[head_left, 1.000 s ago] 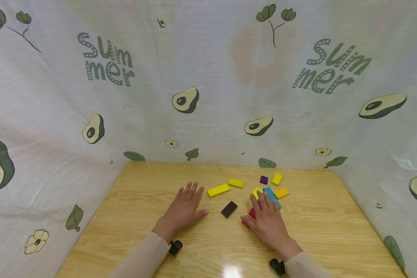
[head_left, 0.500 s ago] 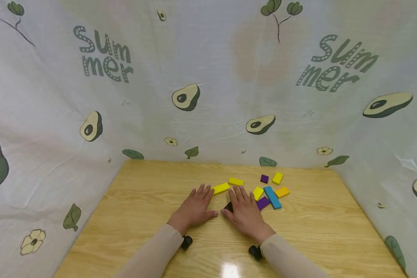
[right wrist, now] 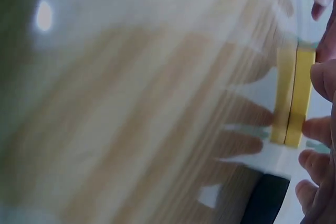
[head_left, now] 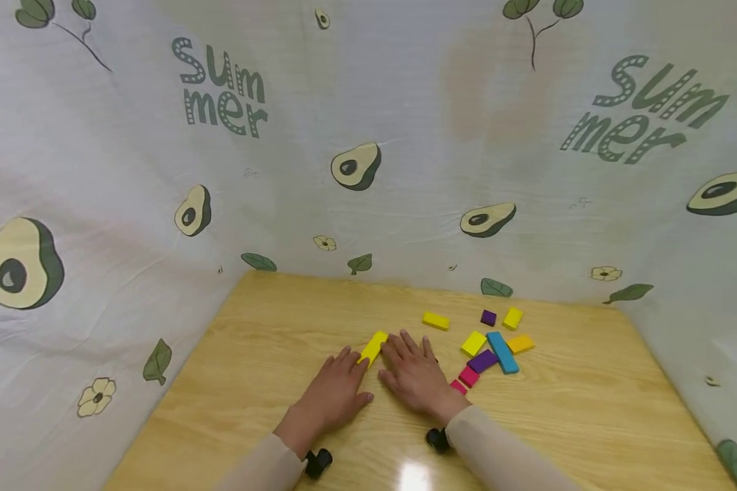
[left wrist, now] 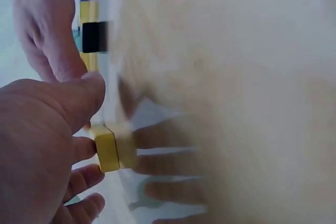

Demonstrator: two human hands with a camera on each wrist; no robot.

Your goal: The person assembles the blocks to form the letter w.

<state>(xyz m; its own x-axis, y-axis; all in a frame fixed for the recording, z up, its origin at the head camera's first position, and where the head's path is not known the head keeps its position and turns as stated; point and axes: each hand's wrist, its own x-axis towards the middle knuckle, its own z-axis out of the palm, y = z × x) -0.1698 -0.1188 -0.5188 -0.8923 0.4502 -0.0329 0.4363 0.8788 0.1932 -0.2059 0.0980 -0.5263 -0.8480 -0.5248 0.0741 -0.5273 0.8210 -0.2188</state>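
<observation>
A long yellow block (head_left: 374, 346) lies slanted on the wooden table between the two hands. My left hand (head_left: 334, 394) has its fingertips at the block's near end; in the left wrist view the fingers sit right behind the yellow block (left wrist: 107, 150). My right hand (head_left: 416, 378) is spread low over the table, its index fingertip beside the block's far end. From the right wrist, the yellow block (right wrist: 299, 98) shows with fingertips along it. A black block (right wrist: 266, 200) is mostly hidden by the right hand in the head view.
Right of the hands lie two pink-red blocks (head_left: 469, 376), a purple block (head_left: 482, 361), a blue block (head_left: 502, 352), a yellow block (head_left: 473, 344) and an orange block (head_left: 521, 343). Farther back are a small purple block (head_left: 488, 317) and two yellow blocks (head_left: 436, 320). A printed curtain (head_left: 405, 170) encloses the table.
My right hand has moved left from the coloured blocks, past the black block, to the long yellow one. My left hand has come up to that block, which has turned to point more away.
</observation>
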